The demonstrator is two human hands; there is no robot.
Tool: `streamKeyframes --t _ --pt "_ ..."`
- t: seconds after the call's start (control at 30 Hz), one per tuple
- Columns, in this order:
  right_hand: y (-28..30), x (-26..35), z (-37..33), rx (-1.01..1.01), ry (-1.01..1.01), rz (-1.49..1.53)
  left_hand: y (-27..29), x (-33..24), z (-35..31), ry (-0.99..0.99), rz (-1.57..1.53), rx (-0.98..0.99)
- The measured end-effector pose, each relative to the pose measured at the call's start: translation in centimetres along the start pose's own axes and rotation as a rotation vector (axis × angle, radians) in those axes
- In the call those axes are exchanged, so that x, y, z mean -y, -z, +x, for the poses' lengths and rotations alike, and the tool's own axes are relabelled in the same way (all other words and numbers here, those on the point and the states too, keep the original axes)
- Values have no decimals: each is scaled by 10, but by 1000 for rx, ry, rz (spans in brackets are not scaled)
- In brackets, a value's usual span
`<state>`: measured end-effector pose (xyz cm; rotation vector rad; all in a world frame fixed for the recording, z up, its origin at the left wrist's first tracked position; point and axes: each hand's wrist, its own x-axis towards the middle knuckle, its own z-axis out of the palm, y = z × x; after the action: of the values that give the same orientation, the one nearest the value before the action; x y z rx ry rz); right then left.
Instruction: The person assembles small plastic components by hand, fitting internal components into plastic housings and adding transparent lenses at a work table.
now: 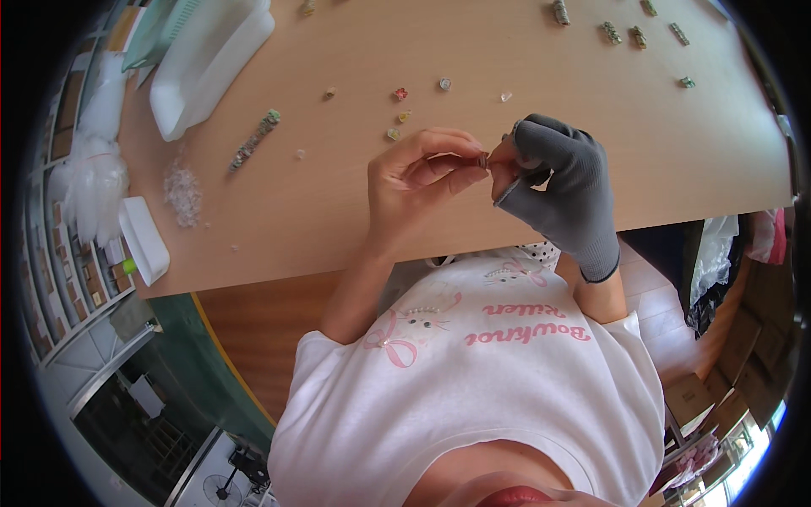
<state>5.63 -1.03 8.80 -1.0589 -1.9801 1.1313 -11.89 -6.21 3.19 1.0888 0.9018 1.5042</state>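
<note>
Above the table's near edge, my bare left hand [422, 169] pinches a small dark brownish piece [483, 160] between thumb and fingertips. My right hand [564, 173], in a grey glove with bare thumb and fingertip, meets it from the other side, its tips closed against the same piece. The piece is too small and too covered to tell its kind. Just beyond my hands lie small loose pieces: a red one [400, 94], a clear one [445, 84], a yellow one [405, 116], a yellow-green one [393, 133] and a whitish one [506, 97].
A long speckled stick-like stack [255, 141] lies left, near a heap of clear bits [182, 196]. White tray [182, 97], green basket [158, 38] and smaller white tray [145, 242] line the left edge. Several short speckled rolls [612, 32] lie far right.
</note>
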Motion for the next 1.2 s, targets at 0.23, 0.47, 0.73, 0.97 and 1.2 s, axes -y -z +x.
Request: streamKeyframes --t 0.23,0.47,0.73,0.97,1.2 --pt "5 -13 3 117 -112 314 -3 0 -4 177 -211 -47" --pt "2 -24 0 113 -159 447 -1 4 -5 244 -401 -51" --pt "14 -43 -11 -24 -125 219 -7 -5 2 33 -35 -221" --pt "7 -41 -10 -54 -121 -366 -11 0 4 -365 509 -71" --pt "4 -46 -13 -106 -91 -166 -19 -9 2 -552 790 -78"
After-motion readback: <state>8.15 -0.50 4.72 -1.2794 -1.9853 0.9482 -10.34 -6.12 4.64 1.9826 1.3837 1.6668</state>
